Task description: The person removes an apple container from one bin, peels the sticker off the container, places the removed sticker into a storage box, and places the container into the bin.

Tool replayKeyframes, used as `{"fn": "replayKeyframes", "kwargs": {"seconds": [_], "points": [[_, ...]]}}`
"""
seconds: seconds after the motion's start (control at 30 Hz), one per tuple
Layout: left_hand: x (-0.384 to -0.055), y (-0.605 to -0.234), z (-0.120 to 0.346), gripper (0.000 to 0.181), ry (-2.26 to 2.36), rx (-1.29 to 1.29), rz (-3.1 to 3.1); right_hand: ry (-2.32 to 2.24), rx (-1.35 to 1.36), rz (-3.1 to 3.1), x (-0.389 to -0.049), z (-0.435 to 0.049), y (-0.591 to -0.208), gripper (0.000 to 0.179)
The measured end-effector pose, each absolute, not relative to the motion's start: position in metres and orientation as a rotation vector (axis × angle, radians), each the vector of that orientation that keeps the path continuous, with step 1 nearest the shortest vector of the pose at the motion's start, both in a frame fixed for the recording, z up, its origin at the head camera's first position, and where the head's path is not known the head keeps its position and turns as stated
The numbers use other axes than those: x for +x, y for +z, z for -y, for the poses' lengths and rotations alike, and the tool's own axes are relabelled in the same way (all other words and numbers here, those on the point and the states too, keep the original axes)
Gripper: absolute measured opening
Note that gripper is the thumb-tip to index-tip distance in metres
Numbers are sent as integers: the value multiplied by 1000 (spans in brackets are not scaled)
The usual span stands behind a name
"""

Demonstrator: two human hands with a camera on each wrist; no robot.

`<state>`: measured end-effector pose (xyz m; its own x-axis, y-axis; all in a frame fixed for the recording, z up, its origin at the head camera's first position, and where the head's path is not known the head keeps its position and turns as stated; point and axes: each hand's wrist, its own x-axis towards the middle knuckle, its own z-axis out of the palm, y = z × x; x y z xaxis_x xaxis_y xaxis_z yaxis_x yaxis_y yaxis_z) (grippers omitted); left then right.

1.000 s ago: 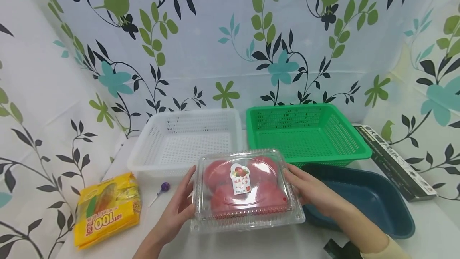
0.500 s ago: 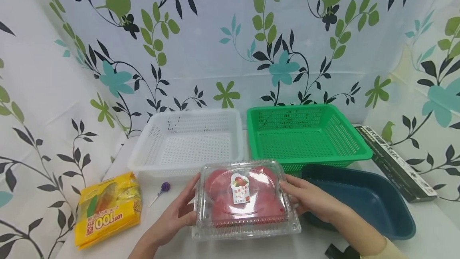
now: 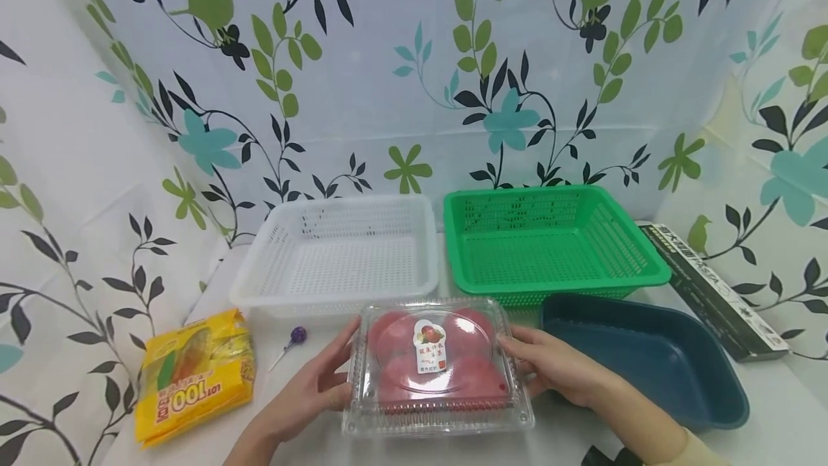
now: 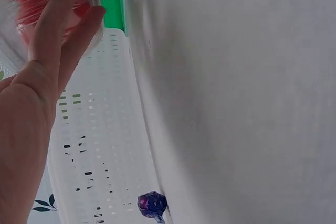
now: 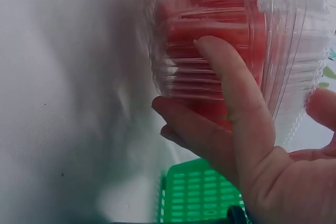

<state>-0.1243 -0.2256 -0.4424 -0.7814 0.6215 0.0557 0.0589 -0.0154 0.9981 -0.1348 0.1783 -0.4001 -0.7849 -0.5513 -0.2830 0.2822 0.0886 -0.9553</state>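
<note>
In the head view a clear plastic fruit box (image 3: 437, 369) with red, apple-like fruit inside and a white sticker on its lid sits between both hands. My left hand (image 3: 307, 398) holds its left side, fingers along the wall; the left wrist view shows the fingers (image 4: 52, 30) fairly straight against it. At the other side my right hand (image 3: 553, 365) grips the right wall. In the right wrist view its fingers (image 5: 236, 87) press the box's ribbed side, with the thumb apart at the edge. Whether the underside touches the white table cannot be told.
Behind the box stand a white basket (image 3: 352, 257) and a green basket (image 3: 550, 257). A dark blue basin (image 3: 653, 365) and a long black box (image 3: 718, 293) lie at the right. A yellow bag (image 3: 194, 380) and a purple lollipop (image 3: 297, 336) are at the left.
Both hands have brought the fruit box lower and nearer to the person, moving it slightly leftward. The baskets, basin, bag and lollipop have stayed in place.
</note>
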Motion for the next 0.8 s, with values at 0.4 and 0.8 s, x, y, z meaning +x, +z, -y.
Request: {"fn": "replayKeyframes", "kwargs": {"seconds": [0.4, 0.8], "points": [[-134, -442, 230, 88, 1778, 571, -1864, -1654, -170, -1947, -140, -164, -406, 74], [-136, -442, 231, 89, 1769, 545, -1825, -1622, -200, -1967, -141, -160, -403, 65]]}}
